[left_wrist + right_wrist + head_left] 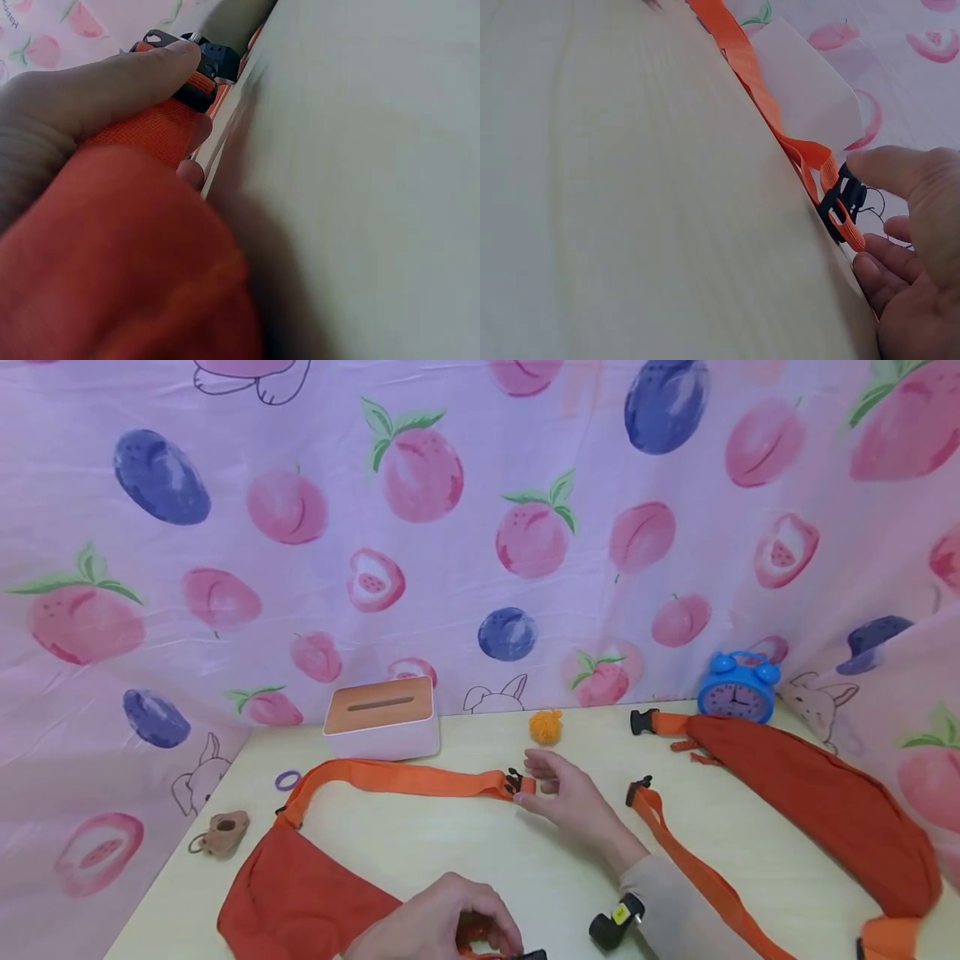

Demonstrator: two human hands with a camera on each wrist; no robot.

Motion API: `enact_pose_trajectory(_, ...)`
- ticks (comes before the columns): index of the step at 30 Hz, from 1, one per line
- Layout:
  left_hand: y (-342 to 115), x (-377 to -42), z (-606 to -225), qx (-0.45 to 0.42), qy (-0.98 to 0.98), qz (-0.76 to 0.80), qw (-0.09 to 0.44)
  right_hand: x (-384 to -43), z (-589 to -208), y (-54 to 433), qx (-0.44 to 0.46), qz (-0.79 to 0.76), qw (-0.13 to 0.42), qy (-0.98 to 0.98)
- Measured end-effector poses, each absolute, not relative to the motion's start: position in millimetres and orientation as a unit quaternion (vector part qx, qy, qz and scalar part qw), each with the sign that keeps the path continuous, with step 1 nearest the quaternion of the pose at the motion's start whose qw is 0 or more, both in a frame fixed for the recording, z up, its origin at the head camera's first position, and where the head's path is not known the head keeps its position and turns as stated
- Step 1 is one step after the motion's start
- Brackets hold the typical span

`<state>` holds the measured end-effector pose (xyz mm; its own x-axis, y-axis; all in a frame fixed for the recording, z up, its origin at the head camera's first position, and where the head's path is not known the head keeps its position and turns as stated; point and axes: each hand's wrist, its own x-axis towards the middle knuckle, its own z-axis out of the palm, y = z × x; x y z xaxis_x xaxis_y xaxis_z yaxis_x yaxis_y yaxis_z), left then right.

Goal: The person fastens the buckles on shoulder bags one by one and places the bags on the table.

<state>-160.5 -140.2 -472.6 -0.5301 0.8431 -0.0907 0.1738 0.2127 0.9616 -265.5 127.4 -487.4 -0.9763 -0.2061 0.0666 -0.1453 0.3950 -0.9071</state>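
A red waist bag [300, 893] lies at the front left, its orange strap [420, 779] stretching over the table to a black prong buckle [513, 781]. Beside that buckle is my right hand [573, 797], thumb and fingers parted around the strap end. The right wrist view shows the thumb tip close to the buckle [841, 202] and the fingertips by the strap loop; firm contact cannot be made out. My left hand [442, 914] pinches a black buckle [196, 88] on the bag's short orange webbing [154, 127]. Part of this end is cut off by the head view's lower edge.
A second red waist bag [810, 785] lies at right, with its loose strap [693, 868]. Behind stand a tissue box [384, 739], an orange yarn ball [545, 726] and a blue alarm clock [738, 689]. At left are a purple ring [287, 780] and a brown keychain [225, 833].
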Motion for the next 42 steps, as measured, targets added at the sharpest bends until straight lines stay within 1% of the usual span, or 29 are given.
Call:
enact_pose_trajectory(8, -140.1, -160.6, -473.0, 0.351, 0.707, 0.523, 0.323, -263.3, -489.5, 119.7, -0.111, -0.464, -0.008, 0.879)
enact_pose_trajectory(16, -140.3, -160.8, -473.7, 0.347, 0.713, 0.516, 0.324, -262.0, -489.4, 116.5, -0.096, -0.436, -0.008, 0.895)
enact_pose_trajectory(23, -139.6, -161.3, -473.5, 0.345, 0.722, 0.505, 0.324, -260.2, -484.3, 122.0, -0.073, -0.476, -0.005, 0.876)
enact_pose_trajectory(29, -138.6, -164.0, -475.8, 0.342, 0.73, 0.493, 0.327, -263.6, -476.1, 132.7, -0.062, -0.518, -0.017, 0.853)
enact_pose_trajectory(34, -139.0, -164.8, -476.5, 0.352, 0.729, 0.492, 0.322, -267.0, -468.1, 142.5, -0.059, -0.549, -0.041, 0.833)
enact_pose_trajectory(38, -139.1, -163.6, -475.4, 0.358, 0.727, 0.495, 0.313, -267.2, -456.8, 146.5, -0.071, -0.564, -0.072, 0.819)
enact_pose_trajectory(42, -137.4, -160.6, -467.1, 0.337, 0.737, 0.503, 0.299, -266.9, -446.5, 147.3, -0.091, -0.577, -0.096, 0.806)
